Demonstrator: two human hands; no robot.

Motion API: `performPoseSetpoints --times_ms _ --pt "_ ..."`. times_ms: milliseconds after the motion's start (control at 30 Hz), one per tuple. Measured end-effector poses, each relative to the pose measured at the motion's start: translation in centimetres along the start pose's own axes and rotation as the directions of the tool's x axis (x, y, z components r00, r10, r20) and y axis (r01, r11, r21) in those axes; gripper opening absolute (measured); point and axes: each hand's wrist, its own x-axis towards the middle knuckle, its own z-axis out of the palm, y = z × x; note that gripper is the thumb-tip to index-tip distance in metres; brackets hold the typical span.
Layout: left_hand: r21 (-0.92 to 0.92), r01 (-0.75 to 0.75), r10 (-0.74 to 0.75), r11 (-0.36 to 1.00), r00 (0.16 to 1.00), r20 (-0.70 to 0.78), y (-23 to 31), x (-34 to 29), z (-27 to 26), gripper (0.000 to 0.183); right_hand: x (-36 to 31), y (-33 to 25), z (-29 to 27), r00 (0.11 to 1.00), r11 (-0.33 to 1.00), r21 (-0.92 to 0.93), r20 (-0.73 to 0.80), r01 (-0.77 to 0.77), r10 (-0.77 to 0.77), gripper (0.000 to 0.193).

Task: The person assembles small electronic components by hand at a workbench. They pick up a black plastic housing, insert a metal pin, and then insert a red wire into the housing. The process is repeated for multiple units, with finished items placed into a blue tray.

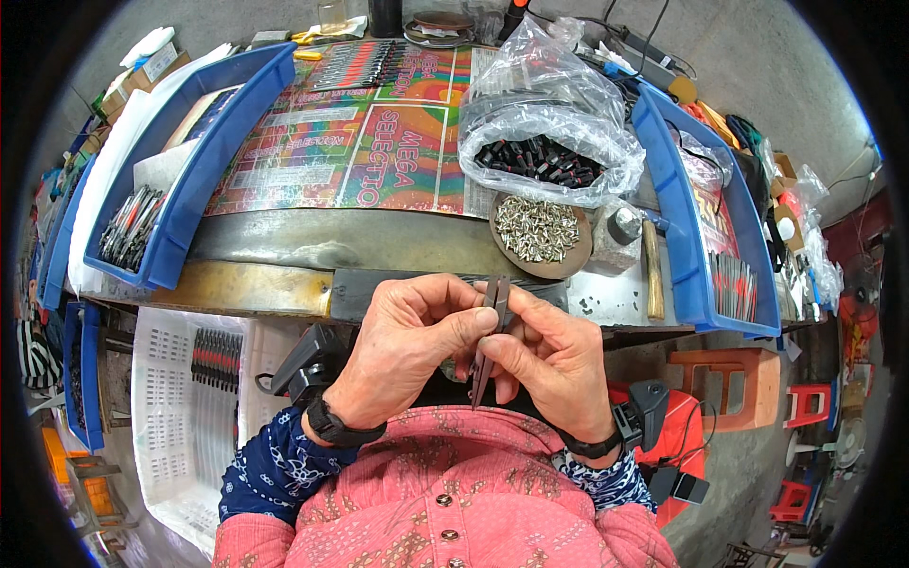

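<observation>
Fingers point(478, 322) of my left hand point(402, 350) and right hand point(549, 364) pinch a thin, dark pair of tweezers point(490, 341) between them, upright. I judge it light, stiff, springy; best held mid-shank. A dish of small metal pieces point(537, 230) lies beyond the fingers.

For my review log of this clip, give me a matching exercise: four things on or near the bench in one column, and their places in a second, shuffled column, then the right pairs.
Things:
1. slim metal piece
2. clear plastic bag of dark parts
3. round dish of small silver parts
4. white perforated crate

Places:
A. below the bench, on the person's left
B. just in front of the bag, on the bench
C. pinched between the left hand and the right hand
D. at the back of the bench, beside the right blue tray

Pairs: 1-C, 2-D, 3-B, 4-A
</observation>
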Motion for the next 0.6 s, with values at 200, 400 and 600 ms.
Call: performPoseSetpoints --times_ms 200,400,600 --pt "0.046 -0.026 0.027 0.999 0.999 -0.023 0.6 0.5 0.3 0.013 0.5 -0.7 0.1 0.999 0.999 -0.009 -0.027 -0.036 0.036 0.037" --pt "0.067 -0.122 0.119 0.99 0.992 0.043 1.7 1.9 -0.1 0.01 2.3 -1.5 -0.3 0.997 0.997 -0.016 -0.035 0.07 -0.07 0.036" --pt "0.107 -0.202 0.198 0.973 0.979 0.046 3.7 3.4 -0.1 0.01 4.5 -3.0 -0.7 0.983 0.981 -0.074 -0.012 0.181 -0.182 0.029"
